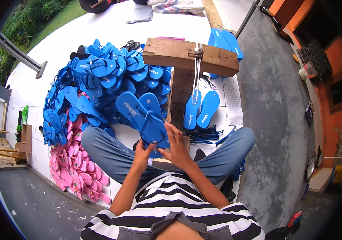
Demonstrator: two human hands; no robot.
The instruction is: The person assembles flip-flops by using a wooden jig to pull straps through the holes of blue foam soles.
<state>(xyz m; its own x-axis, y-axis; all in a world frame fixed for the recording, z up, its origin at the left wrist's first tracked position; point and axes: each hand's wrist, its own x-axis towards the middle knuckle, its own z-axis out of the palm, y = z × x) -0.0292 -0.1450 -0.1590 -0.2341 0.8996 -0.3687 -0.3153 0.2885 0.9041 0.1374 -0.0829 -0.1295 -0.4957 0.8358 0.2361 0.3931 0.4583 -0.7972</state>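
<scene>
A pair of blue flip-flops (133, 108) is up between my hands in front of my lap, one sole overlapping the other, with a blue strap showing. My left hand (141, 156) grips the near end from the left, its thumb and fingers closed on it. On the other side my right hand (177, 146) holds the pair's right edge, fingers rather straight against it. Just beyond stands a T-shaped wooden stand (191, 56), with a long thin metal tool (197, 76) hanging from its crossbar. Two blue soles (208, 110) without straps lie right of the post.
A large heap of blue flip-flops (103, 66) fills the left, with pink flip-flops (77, 172) nearer me. Dark blue straps (205, 136) lie by my right knee. More blue soles (225, 42) stand behind the crossbar. The white tiled platform (111, 24) drops to a grey floor (271, 120) at right.
</scene>
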